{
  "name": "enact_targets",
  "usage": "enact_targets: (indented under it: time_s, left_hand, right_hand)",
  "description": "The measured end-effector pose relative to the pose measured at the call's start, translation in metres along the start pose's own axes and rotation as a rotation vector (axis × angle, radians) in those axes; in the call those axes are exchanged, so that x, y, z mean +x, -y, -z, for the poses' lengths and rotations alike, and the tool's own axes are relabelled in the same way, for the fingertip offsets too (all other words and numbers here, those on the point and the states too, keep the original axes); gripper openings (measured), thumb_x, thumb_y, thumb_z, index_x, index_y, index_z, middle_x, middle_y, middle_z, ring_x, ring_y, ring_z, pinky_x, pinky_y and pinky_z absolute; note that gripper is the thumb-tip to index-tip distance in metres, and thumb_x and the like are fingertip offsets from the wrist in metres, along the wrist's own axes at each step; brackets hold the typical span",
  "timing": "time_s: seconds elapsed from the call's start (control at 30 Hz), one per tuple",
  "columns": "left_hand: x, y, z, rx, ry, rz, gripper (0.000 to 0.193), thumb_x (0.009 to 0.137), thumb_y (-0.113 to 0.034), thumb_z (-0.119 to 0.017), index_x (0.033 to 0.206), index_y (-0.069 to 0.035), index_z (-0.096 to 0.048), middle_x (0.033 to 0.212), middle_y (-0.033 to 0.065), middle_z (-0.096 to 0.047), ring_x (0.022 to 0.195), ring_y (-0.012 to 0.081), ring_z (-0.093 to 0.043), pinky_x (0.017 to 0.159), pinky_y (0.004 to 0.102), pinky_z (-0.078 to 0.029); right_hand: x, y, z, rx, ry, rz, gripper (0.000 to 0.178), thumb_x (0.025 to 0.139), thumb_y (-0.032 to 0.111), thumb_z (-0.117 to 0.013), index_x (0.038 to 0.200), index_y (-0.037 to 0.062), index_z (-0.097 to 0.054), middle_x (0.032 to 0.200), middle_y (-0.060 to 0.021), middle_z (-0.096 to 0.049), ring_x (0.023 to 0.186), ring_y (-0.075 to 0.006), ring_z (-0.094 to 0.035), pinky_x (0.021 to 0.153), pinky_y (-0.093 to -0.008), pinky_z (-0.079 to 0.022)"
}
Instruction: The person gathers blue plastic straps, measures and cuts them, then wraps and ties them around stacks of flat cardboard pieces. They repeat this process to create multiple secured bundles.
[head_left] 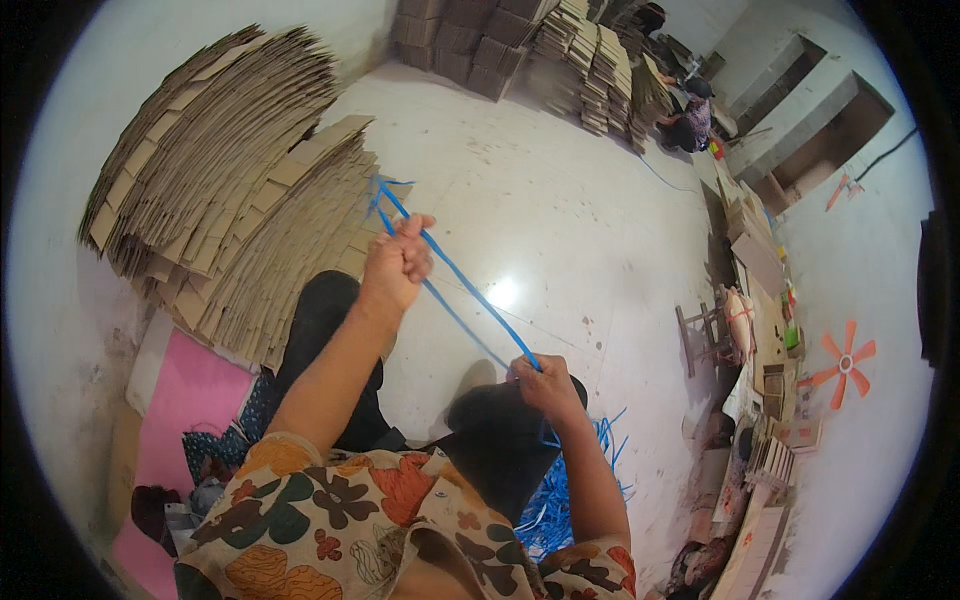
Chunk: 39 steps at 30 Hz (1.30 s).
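Observation:
A blue plastic strap (468,284) stretches slantwise between my two hands, above the pale floor. My left hand (397,262) is closed on it in front of the stacked cardboard, and the strap's frayed, looped end sticks out beyond the fingers. Lower and to the right, my right hand (547,388) grips the strap's other part over my right knee. Two lengths run side by side between the hands, the lower one blurred. Beside my right forearm lies a heap of loose blue straps (560,505), partly hidden by my arm and leg.
Flat cardboard pieces (230,150) stand in tall leaning rows at the left, next to a pink sheet (190,410). More cardboard stacks (590,65) line the back, where another person (688,120) crouches. A wooden stool (703,335) and an orange fan (846,363) are at the right.

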<state>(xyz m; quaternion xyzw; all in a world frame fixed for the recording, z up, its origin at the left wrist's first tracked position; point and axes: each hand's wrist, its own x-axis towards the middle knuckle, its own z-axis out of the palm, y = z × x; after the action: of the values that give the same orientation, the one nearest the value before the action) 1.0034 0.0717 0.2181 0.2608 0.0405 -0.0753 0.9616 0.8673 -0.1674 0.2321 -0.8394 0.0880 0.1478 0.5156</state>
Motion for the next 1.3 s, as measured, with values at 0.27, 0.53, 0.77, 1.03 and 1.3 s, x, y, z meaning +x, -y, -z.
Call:
enact_targets:
  time_s: [0.27,0.53,0.77,1.03,1.3]
  left_hand:
    - [0.012,-0.042,-0.002,0.588,-0.002,-0.534,0.021,0.084,-0.016,-0.063,0.091,0.003,-0.059,0.050,-0.0040,-0.038,0.041,0.0035,-0.030,0.037,0.0196,-0.023]
    - [0.016,-0.073,0.005,0.141,0.012,-0.311,0.028,0.084,-0.021,-0.064,0.094,0.004,-0.058,0.051,-0.0059,-0.038,0.042,0.0024,-0.029,0.036,0.0184,-0.020]
    - [0.031,-0.097,0.019,0.213,-0.021,-0.414,0.024,0.086,-0.020,-0.062,0.095,0.002,-0.059,0.051,-0.0071,-0.037,0.041,0.0025,-0.030,0.037,0.0186,-0.021]
    - [0.048,-0.126,0.041,0.158,-0.094,-0.478,0.026,0.087,-0.021,-0.062,0.097,0.002,-0.058,0.051,-0.0063,-0.040,0.040,0.0030,-0.030,0.037,0.0195,-0.022]
    - [0.071,-0.107,0.044,0.258,-0.131,-0.472,0.021,0.089,-0.019,-0.059,0.099,0.000,-0.059,0.055,-0.0048,-0.037,0.044,0.0030,-0.029,0.040,0.0195,-0.020]
  right_hand:
    - [-0.002,-0.015,0.008,-0.079,-0.021,0.024,0.028,0.084,0.021,-0.054,0.077,-0.0038,-0.064,0.058,-0.0079,-0.056,0.051,-0.0144,-0.050,0.051,-0.0272,-0.042]
    - [-0.006,-0.029,0.026,-0.014,0.020,0.116,0.029,0.090,0.021,-0.051,0.074,0.0006,-0.064,0.050,0.0042,-0.042,0.044,-0.0043,-0.035,0.042,-0.0209,-0.026]
    - [0.001,-0.060,0.065,-0.210,-0.060,0.103,0.031,0.090,0.021,-0.050,0.072,0.0003,-0.064,0.050,0.0012,-0.045,0.044,-0.0062,-0.038,0.042,-0.0235,-0.029]
    - [0.014,-0.076,0.111,-0.505,-0.167,0.195,0.031,0.089,0.019,-0.050,0.069,0.0002,-0.063,0.046,-0.0004,-0.040,0.040,-0.0079,-0.037,0.040,-0.0261,-0.030]
    - [0.009,-0.077,0.137,-0.751,-0.239,0.179,0.021,0.084,0.019,-0.055,0.073,0.0029,-0.063,0.057,-0.0116,-0.053,0.054,-0.0224,-0.052,0.052,-0.0343,-0.040]
